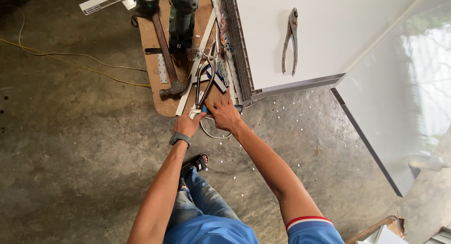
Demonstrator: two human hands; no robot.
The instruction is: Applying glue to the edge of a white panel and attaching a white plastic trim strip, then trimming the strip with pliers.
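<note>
Both hands together, left hand [188,124] pinching white strip [194,113], right hand [224,114] gripping blue-handled tool [237,108]

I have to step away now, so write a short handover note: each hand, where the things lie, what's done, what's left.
Left hand: holding a white strip at the board's near edge.
Right hand: closed on a blue-handled tool beside it.
Nearby: snips, hammer and drill on the board; pliers on the white panel.
Done: small white offcuts litter the floor.
Left: strip is in hand; further progress cannot be told.
</note>
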